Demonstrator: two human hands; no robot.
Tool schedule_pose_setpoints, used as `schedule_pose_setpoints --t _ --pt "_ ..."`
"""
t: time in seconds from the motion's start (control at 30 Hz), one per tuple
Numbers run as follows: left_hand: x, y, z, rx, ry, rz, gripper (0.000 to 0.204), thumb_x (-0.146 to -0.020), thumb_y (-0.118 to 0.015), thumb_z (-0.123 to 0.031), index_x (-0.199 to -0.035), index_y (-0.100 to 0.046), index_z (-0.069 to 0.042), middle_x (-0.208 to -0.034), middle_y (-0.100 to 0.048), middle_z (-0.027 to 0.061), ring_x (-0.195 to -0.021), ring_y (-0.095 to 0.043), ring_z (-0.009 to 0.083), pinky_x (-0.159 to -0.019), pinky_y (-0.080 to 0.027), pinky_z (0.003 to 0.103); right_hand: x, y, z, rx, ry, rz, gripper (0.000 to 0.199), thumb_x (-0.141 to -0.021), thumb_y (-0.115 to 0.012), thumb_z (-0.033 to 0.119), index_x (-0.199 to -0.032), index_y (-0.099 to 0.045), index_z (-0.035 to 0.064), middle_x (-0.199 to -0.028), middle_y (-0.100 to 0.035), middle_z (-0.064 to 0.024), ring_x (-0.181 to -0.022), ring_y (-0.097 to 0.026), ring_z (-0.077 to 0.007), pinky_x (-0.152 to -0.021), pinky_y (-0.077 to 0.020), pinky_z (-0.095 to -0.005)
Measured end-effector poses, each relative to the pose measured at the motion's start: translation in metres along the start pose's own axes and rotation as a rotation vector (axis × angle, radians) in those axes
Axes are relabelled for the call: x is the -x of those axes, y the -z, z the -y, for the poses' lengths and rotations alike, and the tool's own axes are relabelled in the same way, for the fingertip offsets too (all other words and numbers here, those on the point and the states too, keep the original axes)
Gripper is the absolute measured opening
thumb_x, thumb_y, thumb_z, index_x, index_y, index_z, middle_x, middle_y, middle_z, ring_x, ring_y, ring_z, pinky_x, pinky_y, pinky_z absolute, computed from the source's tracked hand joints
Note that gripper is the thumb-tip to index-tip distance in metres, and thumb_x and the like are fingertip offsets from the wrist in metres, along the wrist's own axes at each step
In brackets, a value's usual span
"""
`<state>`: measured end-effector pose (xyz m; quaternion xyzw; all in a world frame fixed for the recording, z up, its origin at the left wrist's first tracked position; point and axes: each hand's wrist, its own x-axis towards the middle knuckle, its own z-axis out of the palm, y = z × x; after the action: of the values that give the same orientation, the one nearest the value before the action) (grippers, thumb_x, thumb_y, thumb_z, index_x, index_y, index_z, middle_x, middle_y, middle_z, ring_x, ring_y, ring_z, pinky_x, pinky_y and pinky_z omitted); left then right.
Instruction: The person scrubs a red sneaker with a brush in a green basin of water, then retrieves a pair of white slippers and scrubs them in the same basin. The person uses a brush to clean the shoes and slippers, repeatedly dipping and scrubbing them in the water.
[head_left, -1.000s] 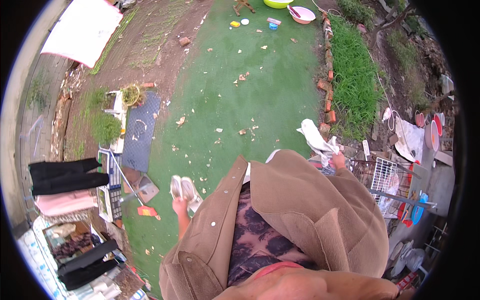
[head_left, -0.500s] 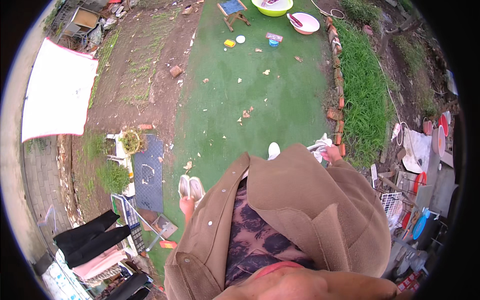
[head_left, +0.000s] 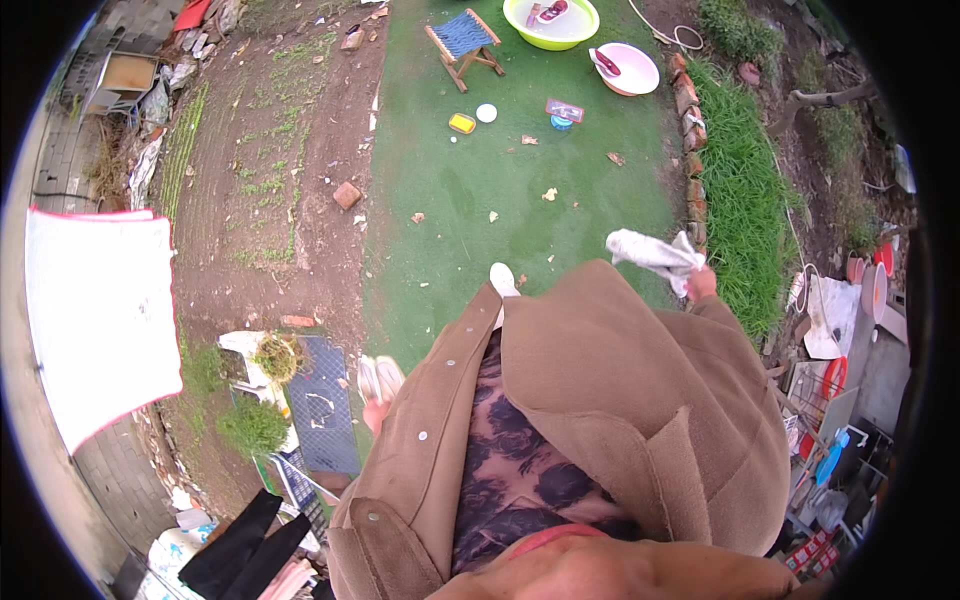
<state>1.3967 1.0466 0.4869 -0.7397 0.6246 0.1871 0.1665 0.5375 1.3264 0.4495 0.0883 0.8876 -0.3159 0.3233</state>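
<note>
A pair of pale shoes (head_left: 380, 378) hangs low at my left side, gripped by my left hand (head_left: 375, 414), which is partly covered by the coat. Out to the right, my right hand (head_left: 704, 284) is closed around a crumpled white and grey cloth (head_left: 652, 252) that swings out over the green ground. One white shoe tip (head_left: 503, 279) on my foot shows below the brown coat (head_left: 600, 350).
Ahead stand a blue folding stool (head_left: 464, 42), a green basin (head_left: 552, 30) and a pink-white basin (head_left: 632, 70). A yellow soap box (head_left: 462, 123) and a brush (head_left: 565, 109) lie nearer. Bricks (head_left: 693, 140) edge the grass at right; tilled soil (head_left: 270, 180) borders the left.
I have walked forward, so the stool and basins appear closer. My right hand has swung the cloth forward and out to the right. Both hands keep their holds.
</note>
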Motion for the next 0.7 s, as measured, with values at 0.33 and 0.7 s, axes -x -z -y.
schedule_pose_setpoints --t 0.33,0.7 --pt "-0.225 0.214 -0.245 0.359 -0.053 -0.383 0.03 -0.074 -0.077 -0.031 -0.089 -0.07 -0.006 -0.101 -0.064 0.018 -0.098 -0.061 0.0339 -0.088 -0.046 0.042 -0.125 -0.017 0.248 -0.139 0.134 -0.098 0.025 -0.094 -0.056 0.028 -0.106 -0.056 0.0067 -0.083 -0.064 -0.0071 -0.064 -0.066 -0.0172 -0.045 -0.0478 -0.0295" --pt "-0.253 0.165 -0.319 0.19 0.069 -0.227 0.033 -0.068 -0.079 -0.031 -0.084 -0.071 -0.003 -0.084 -0.068 0.0149 -0.083 -0.066 0.0306 -0.078 -0.051 0.041 -0.243 -0.117 0.441 0.127 0.243 -0.057 0.038 -0.081 -0.068 0.014 -0.116 -0.057 0.0046 -0.078 -0.064 -0.0089 -0.057 -0.061 -0.0153 -0.045 -0.0463 -0.0306"
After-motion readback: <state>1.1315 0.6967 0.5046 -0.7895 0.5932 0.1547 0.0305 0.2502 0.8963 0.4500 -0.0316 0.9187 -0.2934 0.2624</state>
